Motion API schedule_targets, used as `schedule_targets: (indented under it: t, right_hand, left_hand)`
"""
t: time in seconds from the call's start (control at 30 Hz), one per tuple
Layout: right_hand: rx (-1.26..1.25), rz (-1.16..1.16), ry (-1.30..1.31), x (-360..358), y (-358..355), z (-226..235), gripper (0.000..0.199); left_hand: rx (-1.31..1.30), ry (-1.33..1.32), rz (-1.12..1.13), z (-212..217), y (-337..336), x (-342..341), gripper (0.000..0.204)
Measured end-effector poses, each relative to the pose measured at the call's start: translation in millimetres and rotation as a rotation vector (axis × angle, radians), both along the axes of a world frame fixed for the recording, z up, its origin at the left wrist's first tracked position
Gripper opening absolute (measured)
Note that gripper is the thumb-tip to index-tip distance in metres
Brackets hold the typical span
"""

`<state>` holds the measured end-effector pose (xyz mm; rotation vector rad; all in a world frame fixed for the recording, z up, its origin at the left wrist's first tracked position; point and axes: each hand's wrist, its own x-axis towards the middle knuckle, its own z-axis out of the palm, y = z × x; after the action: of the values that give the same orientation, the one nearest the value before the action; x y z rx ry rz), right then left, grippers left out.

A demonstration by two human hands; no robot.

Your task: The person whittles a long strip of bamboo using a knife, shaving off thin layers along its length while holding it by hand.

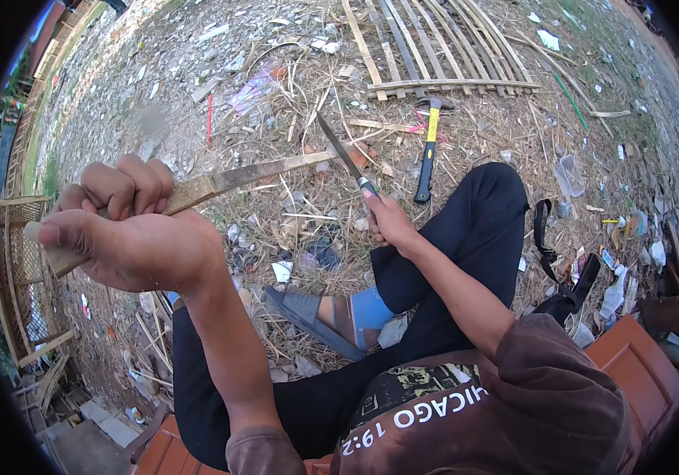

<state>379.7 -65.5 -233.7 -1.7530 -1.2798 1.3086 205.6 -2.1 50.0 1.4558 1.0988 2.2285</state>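
Note:
My left hand (130, 226) is raised at the left, its fingers wrapped round one end of a split bamboo strip (252, 172). The strip points away to the right, and its thin far end reaches behind the blade of a knife (341, 149). My right hand (391, 220), in front of my bent knee, is closed round the knife's dark handle, with the long blade tilted up and to the left. Whether the blade touches the bamboo I cannot tell. A hammer (430, 150) with a yellow and black handle lies on the ground beyond my right hand.
A slatted bamboo panel (454, 85) lies at the far side. At the left stands a framed woven panel (19, 277). Straw, shavings and litter cover the ground. A clear plastic container (569, 176) and a black strap (544, 241) lie right of my knee. My sandalled foot (316, 321) is in front.

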Motion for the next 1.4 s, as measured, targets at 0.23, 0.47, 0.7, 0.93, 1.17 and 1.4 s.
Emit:
schedule_targets:
  t: [0.23, 0.47, 0.7, 0.93, 1.17, 1.4]
  right_hand:
    - [0.258, 0.078, -0.066, -9.1, 3.1, 104.0, 0.044]
    - [0.128, 0.091, -0.24, 6.2, -3.9, 34.0, 0.037]
    - [0.03, 0.063, -0.407, -2.9, -3.5, 8.8, 0.037]
    - [0.175, -0.097, 0.107, -8.8, 3.0, 71.0, 0.047]
    - [0.363, 0.075, -0.273, 6.5, -18.5, 29.1, 0.04]
    - [-0.027, 0.056, -0.269, 3.0, -7.2, 8.6, 0.038]
  left_hand:
    - [-0.001, 0.055, -0.009, 2.9, 10.4, -2.6, 0.061]
    - [-0.024, 0.063, 0.03, 7.6, 18.7, 1.9, 0.059]
    - [-0.014, 0.062, 0.001, 5.9, 15.5, 2.7, 0.061]
    - [0.013, 0.122, -0.026, 1.7, 14.6, 0.6, 0.062]
    - [0.001, 0.106, 0.002, 6.2, 19.8, 3.9, 0.061]
    - [0.007, 0.072, -0.008, 1.7, 21.6, -2.7, 0.057]
